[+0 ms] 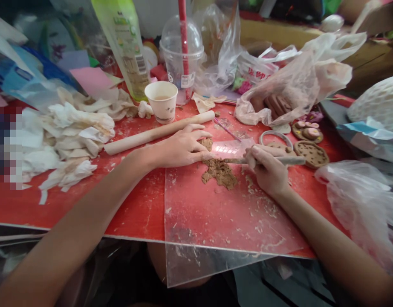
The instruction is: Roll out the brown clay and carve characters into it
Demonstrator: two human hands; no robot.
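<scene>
A rough, flattened piece of brown clay [219, 172] lies on a clear plastic sheet [196, 209] over the red tabletop. My left hand [186, 145] reaches in from the left with its fingers stretched out, thumb at the clay's upper left edge. By its fingertips is a small brown clay lump [205, 144]. In my right hand [268, 168] is a thin, flat modelling tool [292, 160], gripped like a pen. The tool's tip points left and meets the clay's top edge near my left thumb.
Behind my left hand lies a rolling pin [161, 133], beside a paper cup [161, 102]. Crumpled tissues [78, 132] pile up at left. At right are a ring cutter [275, 135], a dotted clay disc [311, 154] and bagged clay [279, 102]. The sheet overhangs the table's front edge.
</scene>
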